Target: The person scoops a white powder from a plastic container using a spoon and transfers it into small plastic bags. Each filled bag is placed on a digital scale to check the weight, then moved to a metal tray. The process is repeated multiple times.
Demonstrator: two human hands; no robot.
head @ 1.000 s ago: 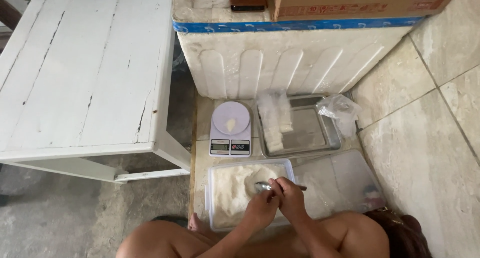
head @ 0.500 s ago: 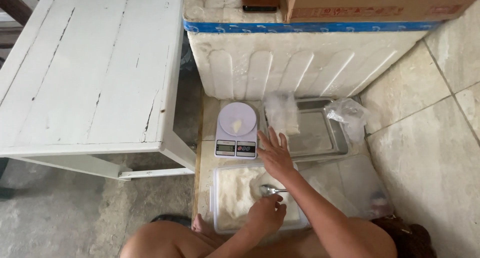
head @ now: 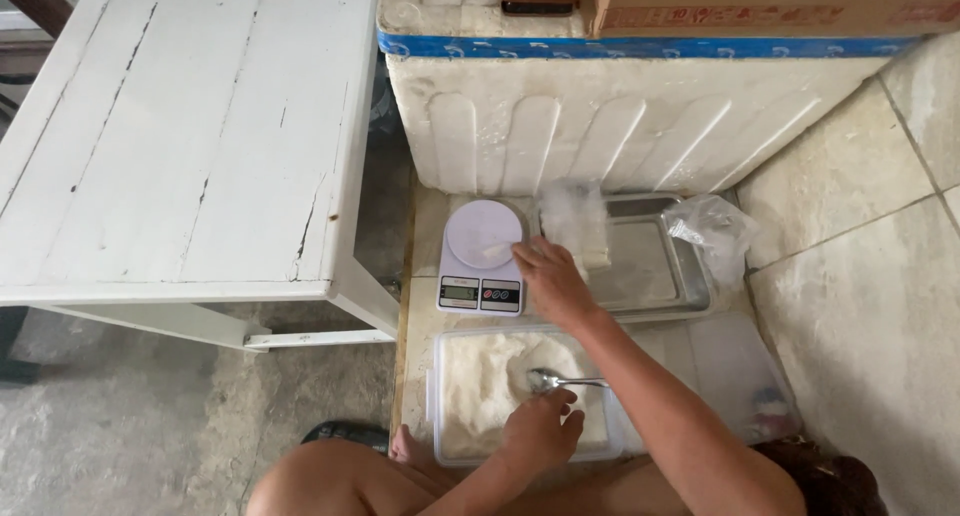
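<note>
1. Person's squatting on the floor. Their left hand [head: 540, 428] has its fingers wrapped around a metal spoon [head: 560, 381], bowl resting on the white powder in a clear plastic tub [head: 436, 396].
2. The right hand [head: 552, 281] is stretched out toward 12 o'clock, fingers loosely spread, fingertips touching a small bag on the white kitchen scale [head: 482, 255].
3. Just at 3 o'clock from the scale sits a steel tray [head: 655, 271] with clear plastic bags [head: 575, 221].
4. Behind all that, a white foam box [head: 620, 116].

My right hand [head: 548, 279] hides what its fingers pinch at the scale [head: 481, 256]; at twelve o'clock, the cardboard box [head: 760, 1] is cropped.
</note>
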